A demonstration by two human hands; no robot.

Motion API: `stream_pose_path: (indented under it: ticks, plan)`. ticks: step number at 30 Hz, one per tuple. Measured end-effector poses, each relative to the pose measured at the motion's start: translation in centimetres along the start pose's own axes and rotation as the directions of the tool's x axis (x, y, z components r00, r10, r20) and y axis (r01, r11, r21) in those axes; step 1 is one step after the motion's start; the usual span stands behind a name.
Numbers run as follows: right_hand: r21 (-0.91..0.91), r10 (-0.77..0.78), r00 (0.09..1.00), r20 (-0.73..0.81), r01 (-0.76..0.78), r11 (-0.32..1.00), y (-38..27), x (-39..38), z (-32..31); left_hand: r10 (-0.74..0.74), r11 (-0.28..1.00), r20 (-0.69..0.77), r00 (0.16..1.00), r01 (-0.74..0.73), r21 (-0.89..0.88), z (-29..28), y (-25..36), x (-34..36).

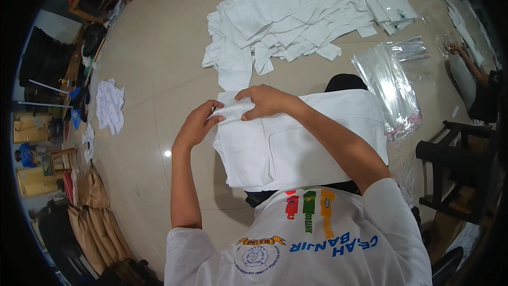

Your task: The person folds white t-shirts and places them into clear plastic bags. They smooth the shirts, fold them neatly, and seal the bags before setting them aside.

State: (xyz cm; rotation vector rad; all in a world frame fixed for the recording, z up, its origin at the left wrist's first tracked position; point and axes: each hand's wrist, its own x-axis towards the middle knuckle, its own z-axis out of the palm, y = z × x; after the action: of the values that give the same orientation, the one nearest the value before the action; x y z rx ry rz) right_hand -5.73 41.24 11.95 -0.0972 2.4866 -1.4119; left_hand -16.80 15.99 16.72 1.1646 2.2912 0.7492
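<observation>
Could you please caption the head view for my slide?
Left hand and right hand touching a folded white garment.

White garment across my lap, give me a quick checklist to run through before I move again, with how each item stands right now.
1. White garment lying across your lap: ok.
2. Left hand at its left edge, right hand on its upper left part: ok.
3. Left edge even: not ok, it looks wavy below your left hand.
4. Underside free of creases: cannot tell, it is hidden.
5. Clear of the pile of white garments ahead: cannot tell, a hanging piece of the pile meets its far edge in this view.
6. Clear plastic sleeves in sight: ok, on the floor ahead to your right.
</observation>
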Motion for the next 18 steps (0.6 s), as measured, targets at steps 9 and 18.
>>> stream_pose_path:
  ticks: [9,18]
  plan:
    - [-0.216,-0.308,0.949,0.067,0.315,0.924,-5.5,-0.7,-0.5,-0.009,0.966,0.038,0.999,-0.002,0.260,-4.4,8.2,-3.9]
    - [0.179,-0.145,0.945,0.294,0.095,0.979,-2.9,3.6,0.8,-0.366,0.925,0.332,0.869,0.303,0.228,-6.1,2.3,0.3]
